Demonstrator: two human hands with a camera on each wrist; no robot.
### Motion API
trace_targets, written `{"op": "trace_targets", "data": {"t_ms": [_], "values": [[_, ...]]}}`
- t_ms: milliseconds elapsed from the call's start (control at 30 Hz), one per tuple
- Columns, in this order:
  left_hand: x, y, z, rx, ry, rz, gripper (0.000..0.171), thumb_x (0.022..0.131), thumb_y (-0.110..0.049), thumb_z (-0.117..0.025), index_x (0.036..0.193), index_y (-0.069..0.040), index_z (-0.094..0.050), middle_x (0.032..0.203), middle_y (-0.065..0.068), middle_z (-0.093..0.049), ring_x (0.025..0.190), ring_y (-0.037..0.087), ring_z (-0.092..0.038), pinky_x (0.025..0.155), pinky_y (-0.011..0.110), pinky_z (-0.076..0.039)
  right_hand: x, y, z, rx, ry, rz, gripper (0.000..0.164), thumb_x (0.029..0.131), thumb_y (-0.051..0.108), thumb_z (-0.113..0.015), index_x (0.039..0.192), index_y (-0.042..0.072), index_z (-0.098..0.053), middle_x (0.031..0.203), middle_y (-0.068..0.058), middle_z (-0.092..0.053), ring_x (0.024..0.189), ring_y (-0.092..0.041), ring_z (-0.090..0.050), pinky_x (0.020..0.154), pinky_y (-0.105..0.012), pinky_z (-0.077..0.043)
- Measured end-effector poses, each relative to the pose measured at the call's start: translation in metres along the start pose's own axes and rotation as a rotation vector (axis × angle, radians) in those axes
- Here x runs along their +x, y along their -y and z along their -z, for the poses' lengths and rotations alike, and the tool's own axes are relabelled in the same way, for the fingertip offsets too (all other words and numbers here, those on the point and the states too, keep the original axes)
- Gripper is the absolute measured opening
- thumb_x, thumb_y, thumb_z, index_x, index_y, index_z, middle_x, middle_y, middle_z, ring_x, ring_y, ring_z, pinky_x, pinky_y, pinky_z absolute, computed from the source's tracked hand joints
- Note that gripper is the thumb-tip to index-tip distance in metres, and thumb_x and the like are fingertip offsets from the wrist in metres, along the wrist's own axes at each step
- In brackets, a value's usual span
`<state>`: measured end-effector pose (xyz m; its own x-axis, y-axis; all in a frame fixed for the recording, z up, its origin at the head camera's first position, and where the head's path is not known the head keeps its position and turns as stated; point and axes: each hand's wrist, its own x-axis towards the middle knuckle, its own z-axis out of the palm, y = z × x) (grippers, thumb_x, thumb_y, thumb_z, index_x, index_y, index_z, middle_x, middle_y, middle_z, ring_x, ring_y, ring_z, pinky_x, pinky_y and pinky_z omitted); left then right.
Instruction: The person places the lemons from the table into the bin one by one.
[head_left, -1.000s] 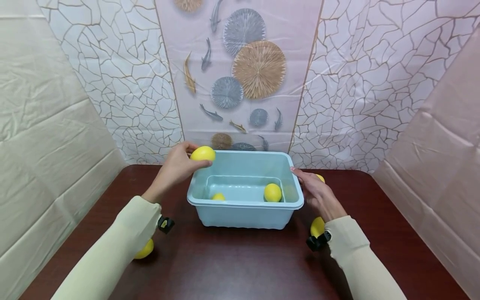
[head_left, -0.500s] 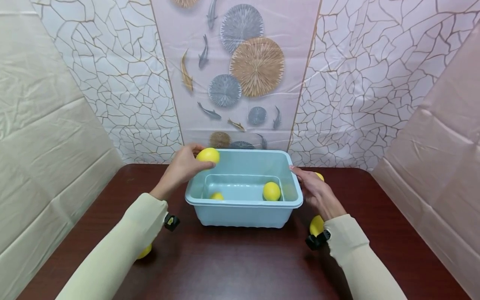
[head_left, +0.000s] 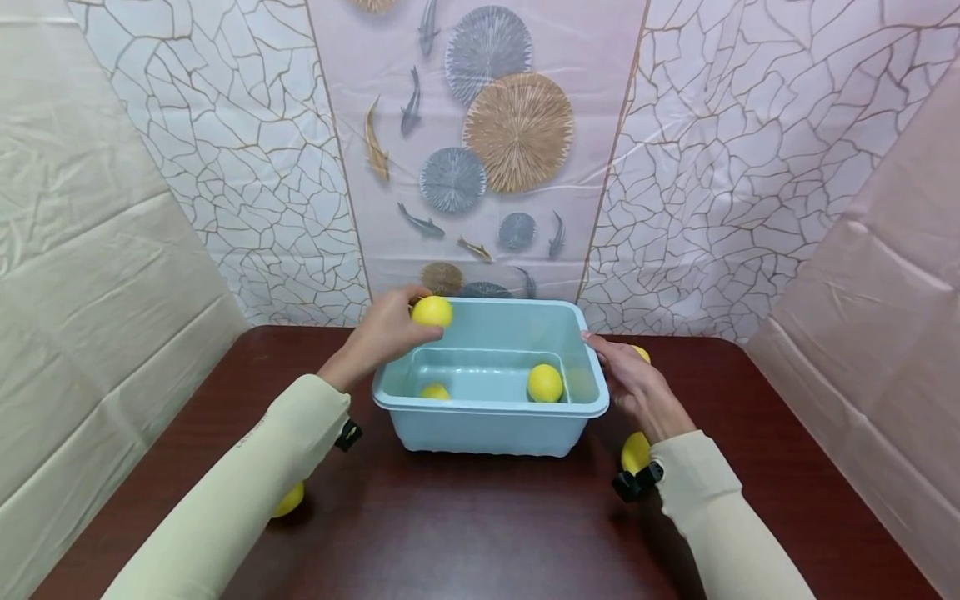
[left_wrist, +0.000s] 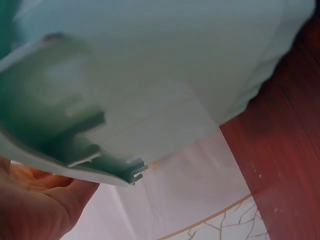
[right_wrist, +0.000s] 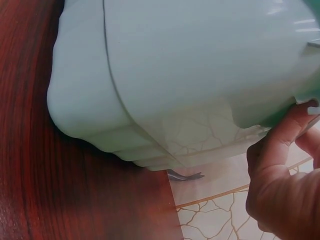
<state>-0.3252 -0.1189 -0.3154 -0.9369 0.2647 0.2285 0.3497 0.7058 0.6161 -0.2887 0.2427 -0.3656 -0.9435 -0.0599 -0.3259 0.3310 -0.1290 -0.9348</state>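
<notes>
A light blue plastic bin (head_left: pixel 487 429) stands on the table toward the back. Over its left end, my left hand (head_left: pixel 386 329) holds a yellow lemon (head_left: pixel 432 311) between thumb and fingers, just above the rim. Inside the bin lie a lemon (head_left: pixel 545 383) at the right and another lemon (head_left: pixel 435 391) at the left, partly hidden by the front wall. My right hand (head_left: pixel 633 379) grips the bin's right rim, fingers under the edge and thumb on top. In the right wrist view its fingers (right_wrist: pixel 282 142) curl up beneath the rim. The left wrist view hides the held lemon behind the bin.
On the dark red-brown table (head_left: pixel 480 533), a lemon (head_left: pixel 288 500) lies beside my left forearm. Another lemon (head_left: pixel 635 452) sits by my right wrist, and a third lemon (head_left: pixel 641 353) shows behind my right hand. A patterned cloth wall (head_left: pixel 480 233) rises behind the bin.
My left hand has moved to the right with the lemon, farther over the bin's left end. The right hand keeps its grip on the rim and the bin stays in place.
</notes>
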Motion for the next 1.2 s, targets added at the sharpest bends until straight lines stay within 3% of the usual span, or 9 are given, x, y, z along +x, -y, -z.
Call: {"op": "trace_targets", "data": {"t_ms": [267,500,767,1067,1200], "values": [[0.008,0.004,-0.007,0.109,0.088,-0.106,0.056,0.084,-0.027,-0.085,0.13,0.001,-0.069,0.111,0.011,-0.071,0.09,0.024,-0.063,0.079,0.036,-0.056,-0.001,0.0,0.001,-0.012,0.027,0.014,0.034,0.105,0.041,-0.066,0.114,0.009,-0.073,0.092,0.002,-0.074,0.083,-0.012,-0.067,0.079,-0.031,-0.062],[0.017,0.011,-0.008,0.261,0.202,-0.248,0.056,0.081,-0.026,-0.089,0.127,-0.001,-0.072,0.115,0.01,-0.074,0.095,0.023,-0.063,0.085,0.038,-0.053,0.0,0.0,-0.002,-0.019,0.009,0.013,0.042,0.105,0.041,-0.065,0.126,0.004,-0.065,0.093,0.002,-0.074,0.085,-0.012,-0.068,0.08,-0.031,-0.062],[0.02,0.011,-0.017,0.33,0.313,-0.24,0.056,0.08,-0.017,-0.09,0.13,-0.002,-0.069,0.121,0.01,-0.071,0.1,0.024,-0.062,0.092,0.041,-0.053,-0.002,-0.001,0.0,-0.047,0.002,0.013,0.049,0.105,0.043,-0.065,0.132,0.002,-0.063,0.095,0.002,-0.075,0.086,-0.012,-0.069,0.081,-0.031,-0.062],[0.021,0.013,-0.025,0.512,0.369,-0.24,0.056,0.078,-0.012,-0.093,0.129,-0.008,-0.07,0.117,0.006,-0.07,0.101,0.023,-0.061,0.088,0.043,-0.055,-0.001,-0.001,0.001,-0.081,-0.001,0.028,0.06,0.106,0.043,-0.064,0.145,-0.002,-0.056,0.099,0.002,-0.075,0.089,-0.012,-0.067,0.083,-0.029,-0.06],[0.023,0.012,-0.026,0.609,0.406,-0.265,0.056,0.079,-0.009,-0.092,0.13,-0.009,-0.069,0.118,0.006,-0.069,0.099,0.022,-0.061,0.087,0.043,-0.055,-0.001,0.001,0.001,-0.076,0.008,0.032,0.057,0.105,0.043,-0.064,0.142,0.0,-0.058,0.099,0.002,-0.074,0.09,-0.013,-0.067,0.083,-0.031,-0.061]]}}
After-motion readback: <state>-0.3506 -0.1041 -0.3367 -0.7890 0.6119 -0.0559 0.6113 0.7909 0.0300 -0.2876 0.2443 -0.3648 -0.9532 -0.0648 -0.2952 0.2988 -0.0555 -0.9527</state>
